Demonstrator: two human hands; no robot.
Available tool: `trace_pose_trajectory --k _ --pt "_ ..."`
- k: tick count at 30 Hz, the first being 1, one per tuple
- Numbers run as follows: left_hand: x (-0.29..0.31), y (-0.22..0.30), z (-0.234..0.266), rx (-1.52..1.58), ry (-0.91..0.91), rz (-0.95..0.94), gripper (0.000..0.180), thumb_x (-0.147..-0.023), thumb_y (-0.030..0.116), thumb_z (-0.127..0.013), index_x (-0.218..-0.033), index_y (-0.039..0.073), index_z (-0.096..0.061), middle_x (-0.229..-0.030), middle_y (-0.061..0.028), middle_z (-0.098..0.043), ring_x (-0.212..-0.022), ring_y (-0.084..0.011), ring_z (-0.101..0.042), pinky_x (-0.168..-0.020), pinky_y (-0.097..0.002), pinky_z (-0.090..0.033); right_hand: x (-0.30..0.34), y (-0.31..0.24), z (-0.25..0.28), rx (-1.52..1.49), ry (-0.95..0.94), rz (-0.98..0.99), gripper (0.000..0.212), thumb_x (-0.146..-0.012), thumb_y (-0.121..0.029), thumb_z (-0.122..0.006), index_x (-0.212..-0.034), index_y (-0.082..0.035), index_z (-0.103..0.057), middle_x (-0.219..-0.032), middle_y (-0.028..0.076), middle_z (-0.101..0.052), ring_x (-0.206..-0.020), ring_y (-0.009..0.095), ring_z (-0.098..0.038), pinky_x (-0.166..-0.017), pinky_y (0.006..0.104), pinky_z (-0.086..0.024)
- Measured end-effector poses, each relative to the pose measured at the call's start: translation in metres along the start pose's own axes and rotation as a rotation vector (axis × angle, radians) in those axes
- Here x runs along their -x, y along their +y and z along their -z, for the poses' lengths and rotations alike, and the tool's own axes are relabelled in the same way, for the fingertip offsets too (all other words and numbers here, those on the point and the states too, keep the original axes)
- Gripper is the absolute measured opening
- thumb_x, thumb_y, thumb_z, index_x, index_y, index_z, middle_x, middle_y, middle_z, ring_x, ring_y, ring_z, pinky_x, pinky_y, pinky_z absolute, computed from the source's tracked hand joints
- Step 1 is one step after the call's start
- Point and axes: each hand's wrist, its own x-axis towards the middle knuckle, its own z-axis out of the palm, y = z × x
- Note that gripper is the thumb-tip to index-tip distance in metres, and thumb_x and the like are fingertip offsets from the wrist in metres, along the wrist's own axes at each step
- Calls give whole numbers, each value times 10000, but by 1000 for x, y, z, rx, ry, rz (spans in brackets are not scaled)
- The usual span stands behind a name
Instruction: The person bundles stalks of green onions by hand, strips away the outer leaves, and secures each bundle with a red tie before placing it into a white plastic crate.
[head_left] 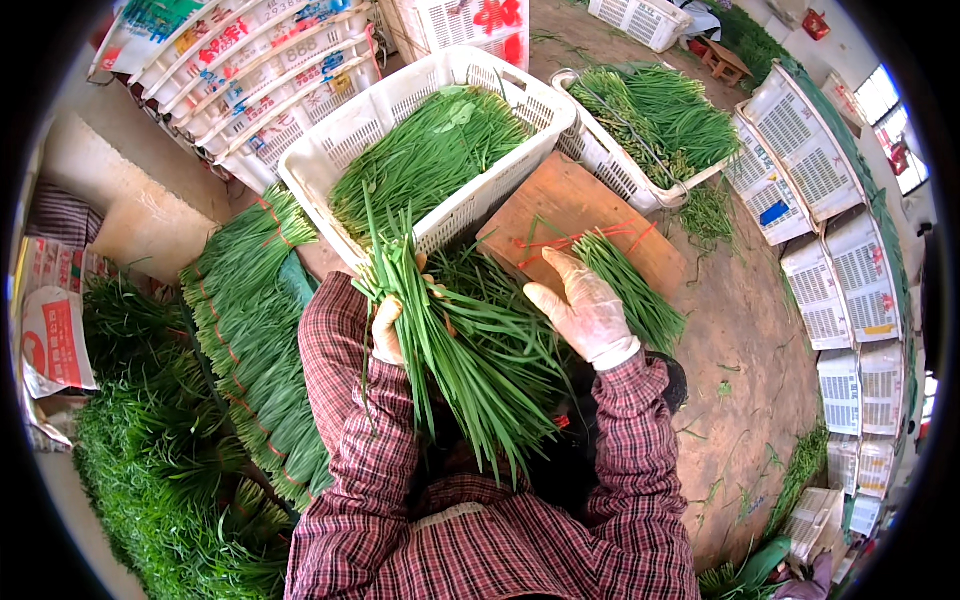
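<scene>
Gripping green stalks (472,352) in left hand (388,328); holding nearer right hand (585,310) fingers-spread just left of smaller bunch (638,293), slanted down-right, possibly touching.

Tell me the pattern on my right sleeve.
Your right sleeve is reddish, black and white plaid, clearest in the head view.

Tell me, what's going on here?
A person in a checked shirt holds a loose bunch of long green stalks in the left hand. The right hand, gloved, is open and holds nothing, next to a smaller green bundle by a wooden board with red ties on it. Beyond, a larger white crate and a smaller white crate hold more greens.
</scene>
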Motion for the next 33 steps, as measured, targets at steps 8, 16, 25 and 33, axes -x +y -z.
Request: trace_pose_trajectory --k 8,16,25,33 --pt "-2 -1 -25 -195 351 68 554 -869 223 -688 -1341 5 -496 -1046 -165 -677 -822 -265 -696 -734 -401 -610 35 -80 -11 -290 -81 -58 653 -842 -578 -677 -1210 -42 -625 -1077 165 -701 -993 333 -679 -867 404 -537" --pt "-13 -11 -69 -535 470 7 337 -846 71 -691 -1168 12 -608 -957 -72 -680 -801 -188 -666 -727 -314 -573 54 -70 -42 -302 -335 -181 999 -773 -689 -684 -1389 61 -448 -1328 269 -559 -1233 385 -552 -1041 412 -446" --pt "-25 -14 -74 -534 477 -22 353 -855 120 -692 -1178 12 -598 -942 -83 -675 -767 -199 -662 -692 -333 -577 45 -51 -85 -1185 -492 -422 995 -743 -382 -882 -1482 -12 -328 -1373 88 -510 -1278 206 -464 -1107 338 -354" --pt "-31 -8 -74 -487 414 9 404 -842 120 -656 -1227 6 -608 -1025 -86 -691 -816 -192 -681 -729 -319 -584 80 -64 -115 -1693 -543 -685 694 -790 -198 -861 -1375 -61 -515 -1198 -5 -618 -1067 118 -579 -944 271 -476"
